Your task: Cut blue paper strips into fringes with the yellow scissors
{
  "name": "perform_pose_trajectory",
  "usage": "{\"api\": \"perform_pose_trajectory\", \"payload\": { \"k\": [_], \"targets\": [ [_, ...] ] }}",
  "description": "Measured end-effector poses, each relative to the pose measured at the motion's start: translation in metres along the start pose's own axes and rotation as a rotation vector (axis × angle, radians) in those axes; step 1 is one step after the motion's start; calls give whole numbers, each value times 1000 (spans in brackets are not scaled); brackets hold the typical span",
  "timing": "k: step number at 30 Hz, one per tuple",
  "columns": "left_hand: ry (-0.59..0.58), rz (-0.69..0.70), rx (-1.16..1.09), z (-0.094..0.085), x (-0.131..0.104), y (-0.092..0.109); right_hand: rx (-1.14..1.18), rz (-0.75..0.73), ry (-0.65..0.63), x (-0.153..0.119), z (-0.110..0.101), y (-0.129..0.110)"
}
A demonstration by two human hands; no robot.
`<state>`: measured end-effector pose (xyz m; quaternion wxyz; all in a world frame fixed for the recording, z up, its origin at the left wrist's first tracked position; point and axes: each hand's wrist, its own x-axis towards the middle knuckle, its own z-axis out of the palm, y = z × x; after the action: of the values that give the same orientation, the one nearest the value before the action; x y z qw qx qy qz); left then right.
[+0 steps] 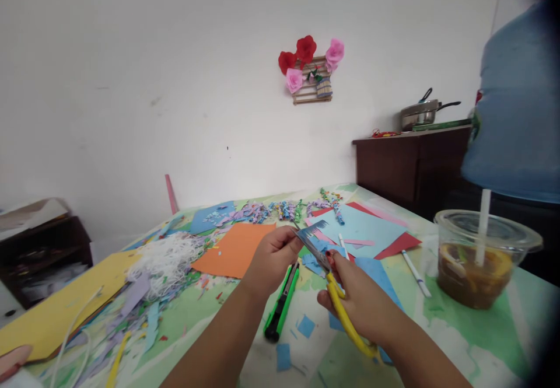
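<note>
My left hand (273, 257) is closed, pinching a blue paper strip (314, 229) whose far edge is cut into a fringe. My right hand (361, 300) grips a pair of scissors (343, 312) by the yellow handles. The scissor blades lie along the strip, close to my left fingertips; whether they are parted is hard to see. Beneath and between my hands a green utility knife (282, 306) rests on the table. Small blue paper pieces (305, 326) are scattered near it. Beyond my left hand is an orange sheet (236, 249).
A lidded cup with a straw (476, 271) stands at the right, beside a white pen (415, 273). Light blue and red sheets (371, 230) lie further back. White shredded strings (168, 262) and yellow paper (65, 297) cover the left. Curled paper pieces (284, 208) sit near the wall.
</note>
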<state>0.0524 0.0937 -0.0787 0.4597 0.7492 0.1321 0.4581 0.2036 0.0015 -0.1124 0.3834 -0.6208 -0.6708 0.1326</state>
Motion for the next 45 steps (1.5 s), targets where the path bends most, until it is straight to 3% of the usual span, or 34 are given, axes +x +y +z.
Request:
{"api": "perform_pose_trajectory", "payload": {
  "k": [17, 34, 45],
  "targets": [
    [5, 15, -79, 4, 0, 5, -14, -22, 30, 4, 9, 14],
    [80, 2, -128, 11, 0, 8, 88, -78, 95, 0, 9, 11],
    [59, -9, -107, 7, 1, 6, 57, -51, 99, 3, 6, 8]
  ]
}}
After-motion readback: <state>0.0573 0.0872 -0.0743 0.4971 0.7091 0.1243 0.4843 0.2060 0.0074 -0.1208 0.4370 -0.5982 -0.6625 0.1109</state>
